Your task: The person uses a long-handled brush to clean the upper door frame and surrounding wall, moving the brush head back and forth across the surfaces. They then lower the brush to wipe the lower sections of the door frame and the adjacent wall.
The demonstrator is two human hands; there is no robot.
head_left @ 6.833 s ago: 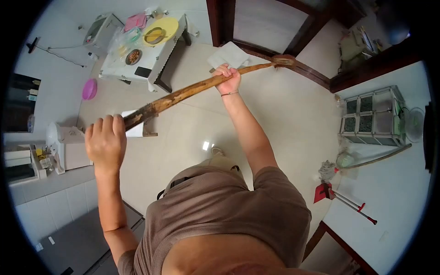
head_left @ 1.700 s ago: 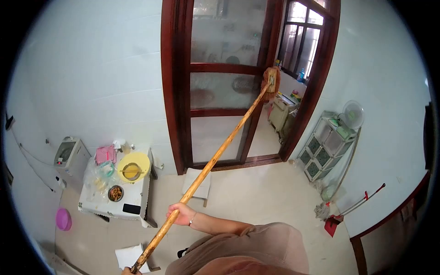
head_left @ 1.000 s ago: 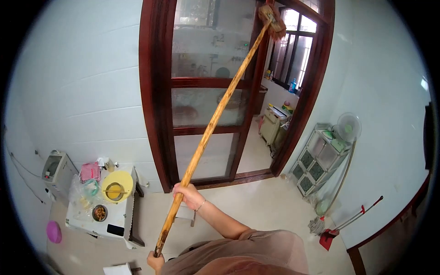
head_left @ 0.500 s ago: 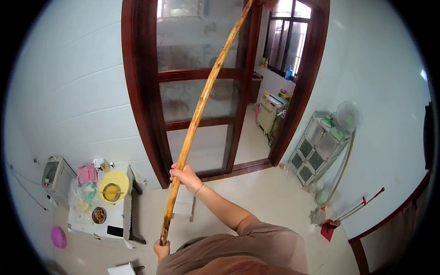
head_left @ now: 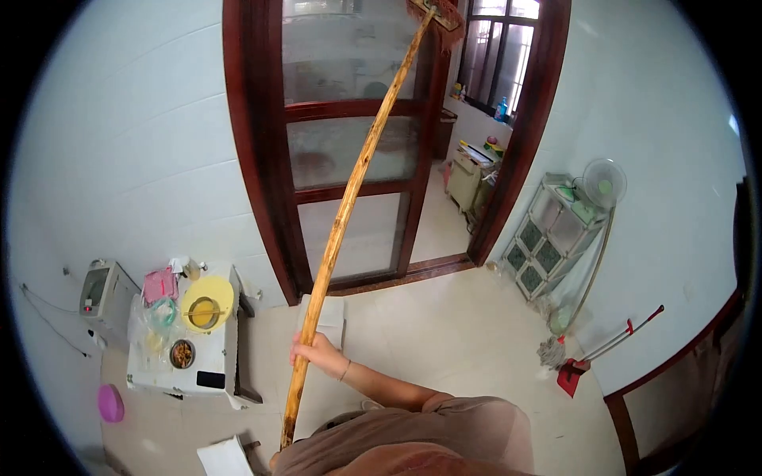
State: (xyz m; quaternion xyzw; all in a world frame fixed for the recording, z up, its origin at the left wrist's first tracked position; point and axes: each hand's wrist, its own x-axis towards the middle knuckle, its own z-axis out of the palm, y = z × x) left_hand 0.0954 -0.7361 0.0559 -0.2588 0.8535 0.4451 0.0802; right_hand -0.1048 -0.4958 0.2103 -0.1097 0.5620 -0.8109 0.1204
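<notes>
A long-handled mop slants up across the view, its pale knotty wooden pole (head_left: 353, 186) in front of the sliding door. Its reddish-brown fringed mop head (head_left: 451, 17) is raised near the top of the doorway, partly cut off by the frame's edge. My right hand (head_left: 317, 354) is closed around the lower part of the pole. Only a sliver of my left hand (head_left: 275, 460) shows at the pole's bottom end, beside my brown shirt; its fingers are hidden.
A dark red sliding door (head_left: 353, 193) stands partly open onto another room. On the left, a white table (head_left: 159, 379) bears a yellow basin (head_left: 223, 295), a bowl of food (head_left: 182, 354) and a phone (head_left: 210, 379). A cabinet (head_left: 548, 238), fan (head_left: 605, 184) and red dustpan (head_left: 568, 379) line the right wall.
The mop has come down, so its fringed head now shows at the top. My right hand is lower with the pole. My left hand has sunk mostly behind my shirt.
</notes>
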